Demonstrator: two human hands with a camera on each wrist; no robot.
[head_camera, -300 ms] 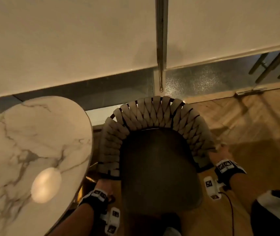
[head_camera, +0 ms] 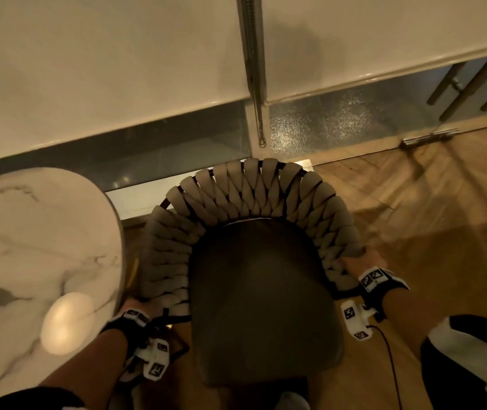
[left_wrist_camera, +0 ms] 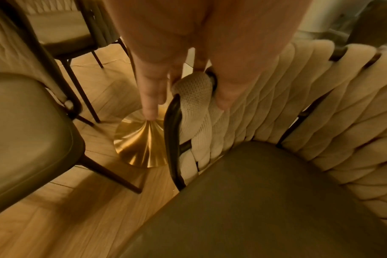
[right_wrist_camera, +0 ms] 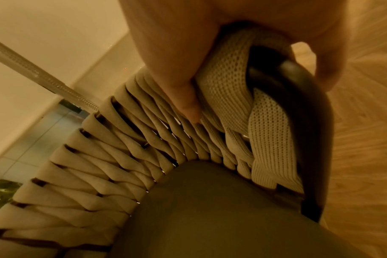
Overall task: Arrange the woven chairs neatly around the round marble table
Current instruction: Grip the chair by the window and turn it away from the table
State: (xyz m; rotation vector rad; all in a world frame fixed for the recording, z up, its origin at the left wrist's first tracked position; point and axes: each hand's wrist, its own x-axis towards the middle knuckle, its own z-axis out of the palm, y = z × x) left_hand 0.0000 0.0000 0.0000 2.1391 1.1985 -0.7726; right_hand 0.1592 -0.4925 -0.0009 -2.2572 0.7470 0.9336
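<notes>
A woven chair with a beige braided back and a dark seat stands in front of me, its back toward the wall. My left hand grips the left end of its woven armrest, right beside the rim of the round marble table. My right hand grips the right end of the armrest, thumb on the inner weave and fingers round the dark frame. The chair's left side nearly touches the table's edge.
Under the table a brass cone base stands on the wooden floor. Two more chairs sit close on the left in the left wrist view. A cream wall with a glass strip lies behind the chair. Open wooden floor extends to the right.
The chair and both hands sit slightly lower and further right in view than 0.3 s ago; the grip on both armrest ends is unchanged.
</notes>
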